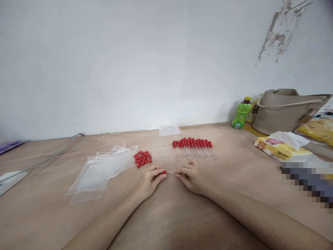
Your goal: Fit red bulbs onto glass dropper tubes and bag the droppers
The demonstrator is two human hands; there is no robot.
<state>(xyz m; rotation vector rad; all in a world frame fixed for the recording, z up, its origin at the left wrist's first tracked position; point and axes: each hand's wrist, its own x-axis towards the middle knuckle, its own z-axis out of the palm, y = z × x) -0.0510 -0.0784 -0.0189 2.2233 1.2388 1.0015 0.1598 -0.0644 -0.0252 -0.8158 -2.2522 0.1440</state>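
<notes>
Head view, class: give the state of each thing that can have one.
Left hand: pinching red bulb
Right hand: pinching clear tube
Loose bulbs: heaped
Bare tubes: lying side by side
Bulb-topped tubes: lying in a row
Plastic bags: flat, overlapping
Green bottle: upright, capped
Tissue pack: open, tissue protruding

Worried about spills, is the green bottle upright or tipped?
Upright: the green bottle stands on its base, yellow cap on top.

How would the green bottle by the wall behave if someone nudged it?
The green bottle stands upright and looks tall for its narrow base, so a push high up would probably tip it. Its rounded sides suggest it might roll once down. The yellow cap looks closed, so a spill seems unlikely.
</notes>
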